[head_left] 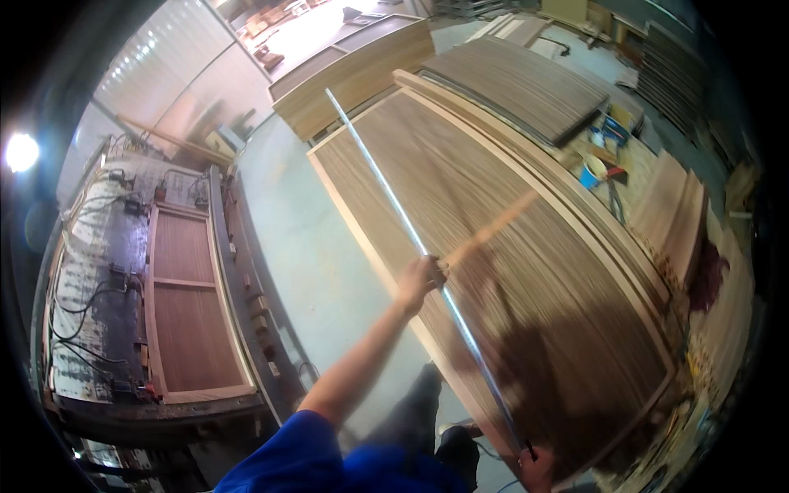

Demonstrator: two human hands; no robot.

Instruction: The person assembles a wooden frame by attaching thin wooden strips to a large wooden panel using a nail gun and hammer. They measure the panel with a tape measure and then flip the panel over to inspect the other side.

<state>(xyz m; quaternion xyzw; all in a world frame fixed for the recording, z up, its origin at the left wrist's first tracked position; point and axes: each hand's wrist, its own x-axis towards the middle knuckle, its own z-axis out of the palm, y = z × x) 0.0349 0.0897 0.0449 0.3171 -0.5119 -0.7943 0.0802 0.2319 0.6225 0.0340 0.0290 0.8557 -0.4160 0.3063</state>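
A long, thin silver metal bar (pixel 384 182) lies slantwise over a large wood-grain panel (pixel 493 246) with pale edging. My left hand (pixel 422 281) is closed around the bar near its middle, the arm stretched out in a blue sleeve. Beside that hand a narrow orange-brown strip (pixel 497 226) crosses the panel; whether the hand also touches it I cannot tell. At the bar's near end my right hand (pixel 536 470) is closed on it, close to the panel's near corner, with a small dark piece at the fingers. Part of the right hand is cut off by the lower edge.
On the left stands a machine bed (pixel 99 279) with hoses and a framed brown panel (pixel 187 316). Behind are a wooden box-like frame (pixel 353 78) and another wood-grain panel (pixel 514 78). To the right are a blue pot (pixel 592 172) and stacked boards (pixel 670 197).
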